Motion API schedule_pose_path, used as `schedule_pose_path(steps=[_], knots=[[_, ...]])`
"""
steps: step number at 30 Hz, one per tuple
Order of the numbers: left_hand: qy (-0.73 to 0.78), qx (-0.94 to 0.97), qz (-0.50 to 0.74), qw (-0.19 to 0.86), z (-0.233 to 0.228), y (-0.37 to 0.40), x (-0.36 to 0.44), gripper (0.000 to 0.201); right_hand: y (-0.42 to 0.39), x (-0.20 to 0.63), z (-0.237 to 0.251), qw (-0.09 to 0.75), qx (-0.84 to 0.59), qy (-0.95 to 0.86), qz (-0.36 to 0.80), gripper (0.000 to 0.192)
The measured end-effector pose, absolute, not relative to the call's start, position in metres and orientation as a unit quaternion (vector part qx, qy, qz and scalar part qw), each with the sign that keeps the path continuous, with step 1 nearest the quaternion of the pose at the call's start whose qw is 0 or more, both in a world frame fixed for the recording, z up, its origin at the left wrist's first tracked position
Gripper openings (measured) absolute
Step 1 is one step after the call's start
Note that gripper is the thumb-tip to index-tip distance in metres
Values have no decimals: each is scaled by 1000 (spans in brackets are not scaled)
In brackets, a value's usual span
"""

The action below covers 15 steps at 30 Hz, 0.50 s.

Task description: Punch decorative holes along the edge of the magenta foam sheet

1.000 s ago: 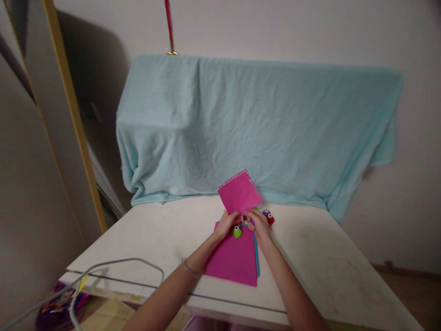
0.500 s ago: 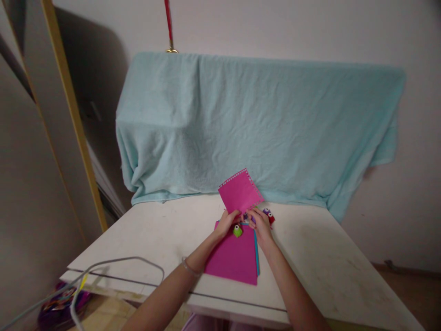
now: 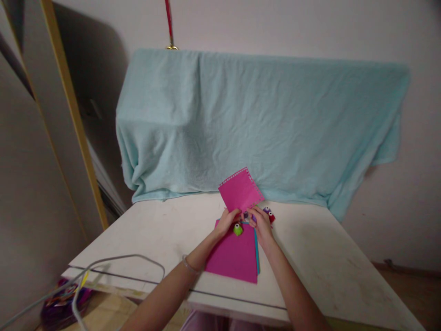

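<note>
A square pink sheet of paper [image 3: 240, 189] rises above the table, with rows of small punched holes along its edges. My left hand [image 3: 228, 222] pinches its lower left corner. My right hand [image 3: 259, 222] is closed at the lower edge around a small purple craft punch [image 3: 253, 218], mostly hidden by the fingers. Under the hands lies a stack of pink paper [image 3: 237, 259] with a blue sheet [image 3: 257, 257] showing at its right side. A small green piece with an eye [image 3: 237, 230] rests on the stack, close to my left hand.
Beyond my right hand are small purple and red pieces with eyes [image 3: 270, 215]. A light blue towel [image 3: 255, 119] hangs behind the white table [image 3: 317, 257]. A grey cable [image 3: 127, 256] loops over the table's front left edge, above a purple package [image 3: 64, 305].
Both hands keep nearly the same hold on the sheet at its lower edge. The camera view has shifted slightly; the paper stack and small pieces stay in place.
</note>
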<state>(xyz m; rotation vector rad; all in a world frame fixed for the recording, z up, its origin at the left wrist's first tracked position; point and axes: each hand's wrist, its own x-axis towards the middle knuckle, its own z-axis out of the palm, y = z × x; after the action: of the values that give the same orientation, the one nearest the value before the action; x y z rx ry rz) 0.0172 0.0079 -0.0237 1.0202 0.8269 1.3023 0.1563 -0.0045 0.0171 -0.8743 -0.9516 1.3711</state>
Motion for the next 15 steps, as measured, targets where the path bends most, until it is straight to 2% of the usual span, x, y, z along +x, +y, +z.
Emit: schedule_pose_path(steps=[15], knots=[[364, 457, 552, 595, -12, 2, 16, 23, -5, 158, 19, 603, -352, -410, 587, 27]])
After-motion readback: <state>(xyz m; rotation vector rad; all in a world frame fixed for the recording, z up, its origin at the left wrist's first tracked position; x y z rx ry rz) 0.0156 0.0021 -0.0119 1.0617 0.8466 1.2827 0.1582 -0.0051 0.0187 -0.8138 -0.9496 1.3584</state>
